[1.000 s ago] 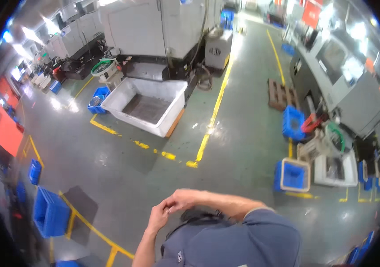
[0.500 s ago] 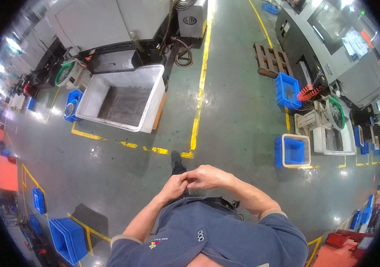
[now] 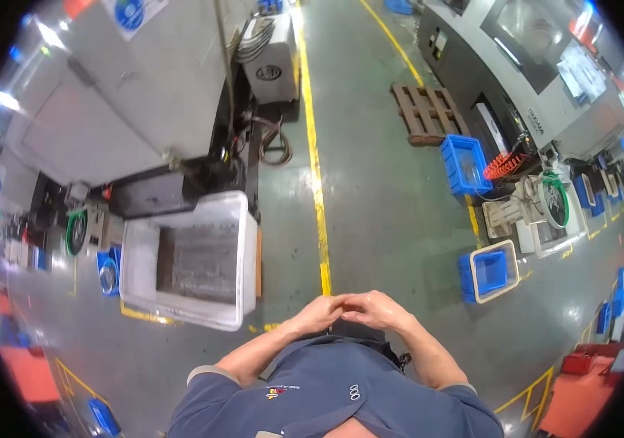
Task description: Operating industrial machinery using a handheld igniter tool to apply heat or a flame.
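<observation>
In front of my waist, my left hand [image 3: 317, 314] and my right hand [image 3: 375, 309] meet, fingertips against fingertips. The fingers of both are curled inward. Whatever may lie between them is hidden by the fingers themselves. Both elbows are bent out to the sides, the forearms bare below short dark blue sleeves. Ahead and to the left of my hands stands a big white tub [image 3: 180, 314], its bottom covered with dark grime. A yellow floor line [image 3: 319, 212] runs away from just beyond my fingers.
A large grey machine [image 3: 108, 109] rises behind the tub; another [image 3: 472, 62] lines the right side. On the right are a wooden pallet [image 3: 432, 113], a blue crate [image 3: 465, 164] and a cream-rimmed bin [image 3: 475, 281]. A coiled hose [image 3: 275, 146] lies by the left machine.
The view has moved forward along the aisle, and the white tub is now nearer. My hands stay together at my waist. The foot seen earlier beyond them no longer shows.
</observation>
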Demonstrator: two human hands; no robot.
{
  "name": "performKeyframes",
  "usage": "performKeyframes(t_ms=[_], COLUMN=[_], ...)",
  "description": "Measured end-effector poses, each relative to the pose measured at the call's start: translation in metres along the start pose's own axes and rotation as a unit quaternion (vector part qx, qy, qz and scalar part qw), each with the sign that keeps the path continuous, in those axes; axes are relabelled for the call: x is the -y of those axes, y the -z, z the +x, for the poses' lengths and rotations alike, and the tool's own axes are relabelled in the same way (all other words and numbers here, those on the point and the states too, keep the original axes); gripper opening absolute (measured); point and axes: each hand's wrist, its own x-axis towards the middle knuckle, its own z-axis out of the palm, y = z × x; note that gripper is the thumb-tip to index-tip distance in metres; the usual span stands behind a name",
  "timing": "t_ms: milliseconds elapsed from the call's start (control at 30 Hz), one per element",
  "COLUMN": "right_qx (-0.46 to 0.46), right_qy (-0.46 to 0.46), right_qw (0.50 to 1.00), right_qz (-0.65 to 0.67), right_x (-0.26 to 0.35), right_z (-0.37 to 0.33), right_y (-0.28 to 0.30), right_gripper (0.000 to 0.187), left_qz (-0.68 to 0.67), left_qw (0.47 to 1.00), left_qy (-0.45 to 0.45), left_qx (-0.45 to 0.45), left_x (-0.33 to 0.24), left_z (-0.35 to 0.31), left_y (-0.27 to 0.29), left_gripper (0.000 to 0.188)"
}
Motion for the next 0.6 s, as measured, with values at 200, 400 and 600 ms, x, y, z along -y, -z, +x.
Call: performKeyframes(t_ms=[200,400,600], right_qx=[-0.067,-0.135,-0.111], right_qy=[-0.075,-0.061,-0.063], right_qw=[0.994,0.986,0.99], right_qz=[0.049,0.073,0.066], right_x=[-0.049,-0.114,-0.119], right_z=[0.073,0.163,0.242], right_y=[0.108,0.254,0.41], right_gripper=[0.03,0.028,0.028], left_qz=[0.029,0.073,0.054], left_qw=[0.996,0.993,0.995], left_qy=[-0.034,-0.03,-0.041], left_qx=[0.074,0.09,0.068], left_x=[-0.017,-0.035,-0.067], left_z=[0.149,0.332,0.464], left_y=[0.087,0.169,0.261], left_gripper=[0.037,0.037,0.04])
